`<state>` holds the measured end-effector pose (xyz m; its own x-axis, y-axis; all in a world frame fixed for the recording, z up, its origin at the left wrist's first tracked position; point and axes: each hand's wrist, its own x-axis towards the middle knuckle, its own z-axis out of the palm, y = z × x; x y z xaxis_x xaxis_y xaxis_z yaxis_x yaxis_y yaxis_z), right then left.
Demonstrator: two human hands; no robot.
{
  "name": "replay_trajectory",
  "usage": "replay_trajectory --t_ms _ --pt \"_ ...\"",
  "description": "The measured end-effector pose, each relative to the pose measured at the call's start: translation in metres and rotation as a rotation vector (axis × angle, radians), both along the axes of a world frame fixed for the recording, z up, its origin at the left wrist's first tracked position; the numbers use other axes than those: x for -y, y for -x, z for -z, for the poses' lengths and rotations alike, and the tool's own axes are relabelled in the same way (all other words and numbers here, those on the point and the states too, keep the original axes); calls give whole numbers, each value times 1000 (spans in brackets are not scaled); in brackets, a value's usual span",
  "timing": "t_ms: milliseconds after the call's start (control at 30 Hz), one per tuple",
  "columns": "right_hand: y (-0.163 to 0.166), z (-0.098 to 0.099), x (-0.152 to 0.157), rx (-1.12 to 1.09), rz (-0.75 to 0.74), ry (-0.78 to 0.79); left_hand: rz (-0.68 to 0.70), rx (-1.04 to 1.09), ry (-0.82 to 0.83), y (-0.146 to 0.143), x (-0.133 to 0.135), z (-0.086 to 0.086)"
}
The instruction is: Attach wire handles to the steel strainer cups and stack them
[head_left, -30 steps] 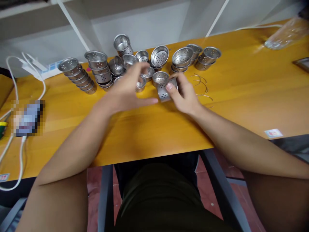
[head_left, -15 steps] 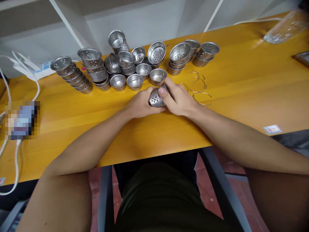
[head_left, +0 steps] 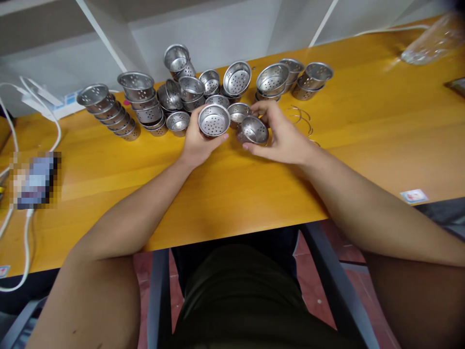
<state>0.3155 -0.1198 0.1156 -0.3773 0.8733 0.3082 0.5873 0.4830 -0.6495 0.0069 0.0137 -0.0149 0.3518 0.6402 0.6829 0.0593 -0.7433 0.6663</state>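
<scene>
A: What does your left hand (head_left: 196, 144) have?

B: You grasp the left cup (head_left: 214, 121) in it. Your fingers wrap its left side, and your thumb lies under its front. The mouth points up at you, so you can see the holes in the bottom.

A: And your right hand (head_left: 285, 136)?

B: You grasp the right cup (head_left: 253, 131) with that one. Your thumb is on the near side and your fingers are at the far side. It tips a little. The two cups are near each other but apart, in front of the rest.

A: Does the right cup touch the small cup (head_left: 239, 113) behind it?

B: I can't tell for sure, since one hides part of the other.

A: What else is on your table (head_left: 232, 194)?

B: There are two tall stacks on your left, a leaning stack (head_left: 109, 103) and a fat stack (head_left: 149, 114). Thin bent wires (head_left: 310, 127) lie just past your right hand.
</scene>
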Motion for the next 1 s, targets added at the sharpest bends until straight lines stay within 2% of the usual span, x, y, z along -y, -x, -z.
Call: replay_trajectory --t_ms 200,433,567,633,733,800,867,1000 --pt "6 2 10 75 -154 150 45 14 -36 -2 0 -2" --pt "10 20 4 96 -196 76 57 38 -45 -4 3 -4" --pt "9 15 4 77 -213 78 69 40 28 -4 6 -3" --pt "1 6 2 50 -140 72 88 62 81 -4 9 -3" --pt "-24 -11 -6 19 135 41 112 88 160 -5 13 -5" --pt "-44 -21 -13 96 315 72 124 90 198 -5 16 -8" --pt "-61 -31 -18 235 435 179 130 73 213 -6 17 -10" --pt "-76 -40 -24 464 404 398 115 32 204 -6 18 -13"
